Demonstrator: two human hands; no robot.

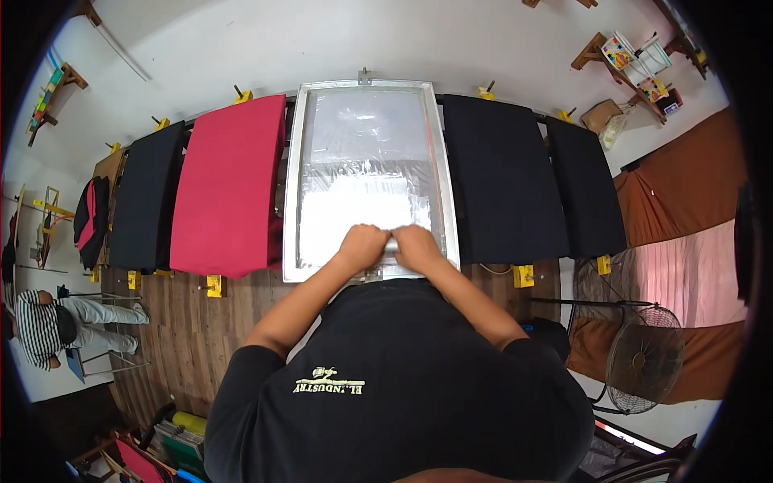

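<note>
A screen-printing frame (294, 177) with a pale, film-covered mesh lies in the middle, its long sides running away from me. My left hand (364, 244) and my right hand (413, 246) are side by side over its near end, fingers curled around a silver bar like a squeegee (391, 245). Much of the bar is hidden under my fingers. Just left of the frame a red fabric-covered board (225, 185) stands in the row, and a black one (499, 177) is just right.
More black boards (145, 193) (584, 185) flank these, on yellow clamps (523, 276). A standing fan (640, 358) is at the lower right, brown curtains (676, 169) hang behind it. Another person (40, 326) in a striped top is at the far left. Wall shelves (632, 72) hold small items.
</note>
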